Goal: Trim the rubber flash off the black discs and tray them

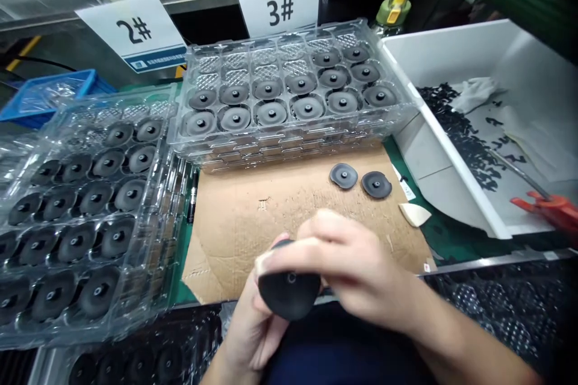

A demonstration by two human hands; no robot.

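Noted: the black rubber disc [289, 295] is at 6 o'clock, tilted, with its centre hole facing the camera. The right hand [343, 264] pinches the upper rim, fingers pressed together over the edge. The left hand [248, 331] curls beneath, palm up, bracing the disc from below. This grip appears to leave the disc's face and hole uncovered.

Two more discs [359, 180] lie side by side on the cardboard sheet [280, 240] at 1 o'clock from the hands, just apart. The clear tray [289, 145] at 12 o'clock holds rows of discs, with its rear cells unfilled. A second clear tray [158, 93] at 10 o'clock is similarly loaded. Cards behind them read "2#" [130, 33] and "3#" [280, 6], probably marking each tray's group; the blue strip on "2#" is too small to read. At 2 o'clock, the white bin [510, 66] holds black scraps [460, 138]. Red-handled snips [542, 207] rest on its rim at 3 o'clock.
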